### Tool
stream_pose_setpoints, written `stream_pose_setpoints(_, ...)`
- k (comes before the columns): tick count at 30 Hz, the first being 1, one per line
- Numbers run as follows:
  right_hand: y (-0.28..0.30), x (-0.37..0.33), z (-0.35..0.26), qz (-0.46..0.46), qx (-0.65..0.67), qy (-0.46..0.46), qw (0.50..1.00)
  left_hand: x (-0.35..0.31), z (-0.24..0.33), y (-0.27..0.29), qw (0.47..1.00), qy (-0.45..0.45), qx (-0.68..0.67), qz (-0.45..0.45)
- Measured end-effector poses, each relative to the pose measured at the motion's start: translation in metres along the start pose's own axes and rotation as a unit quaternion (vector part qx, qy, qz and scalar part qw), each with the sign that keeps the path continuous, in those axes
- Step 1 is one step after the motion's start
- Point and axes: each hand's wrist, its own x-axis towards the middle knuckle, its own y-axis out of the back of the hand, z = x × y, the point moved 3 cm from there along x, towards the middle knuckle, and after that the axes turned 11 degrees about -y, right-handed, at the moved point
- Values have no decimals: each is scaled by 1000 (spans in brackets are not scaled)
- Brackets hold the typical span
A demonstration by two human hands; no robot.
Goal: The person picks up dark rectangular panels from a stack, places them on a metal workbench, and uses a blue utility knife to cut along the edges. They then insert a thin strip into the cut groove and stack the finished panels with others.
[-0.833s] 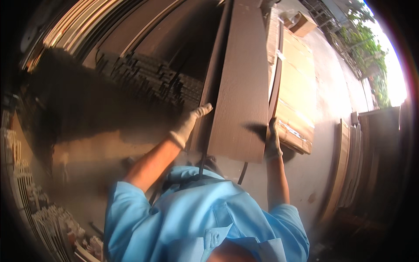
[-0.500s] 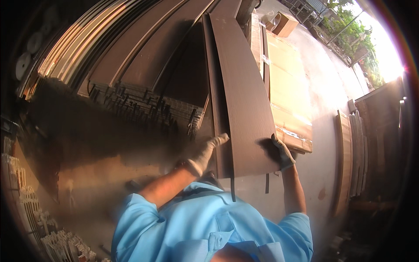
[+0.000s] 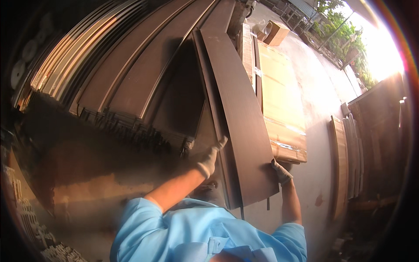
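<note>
A long dark brown panel lies slantwise before me, its near end close to my blue shirt and its far end beside stacked panels. A stepped lip runs along its left edge. My left hand, in a pale glove, holds that edge, thumb stretched along the lip and the other fingers hidden beneath. On the opposite edge, close to the near right corner, my gloved right hand grips with its thumb on top. Narrow dark strips poke out below the panel's near end.
Stacks of brown panels fill the left, with pale boards beyond them. A long cardboard package lies to the right of the panel. Boards stand at the far right, and an open box sits at the back.
The panel has come nearer to my body, its near end lower in view. My right hand has moved down with it, while my left hand has shifted only slightly.
</note>
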Motion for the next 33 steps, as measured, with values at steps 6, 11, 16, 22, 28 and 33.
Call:
stream_pose_setpoints(6,82,12,-8,12,-18,-88,996,68,94,-51,977,-157,-121,80)
stream_pose_setpoints(11,140,23,-23,-40,-44,-72,996,150,109,-67,973,-220,-3,77)
stream_pose_setpoints(16,165,25,-40,-15,-81,-92,992,260,118,-40,897,-282,-336,42)
stream_pose_setpoints(22,153,27,-35,9,-44,-117,992,302,104,-22,940,-330,-61,54)
stream_pose_setpoints(28,161,19,-8,80,3,-146,986,293,105,-70,975,-160,-156,8)
stream_pose_setpoints(33,184,-6,8,137,4,-125,983,292,108,-128,971,-156,-175,-44)
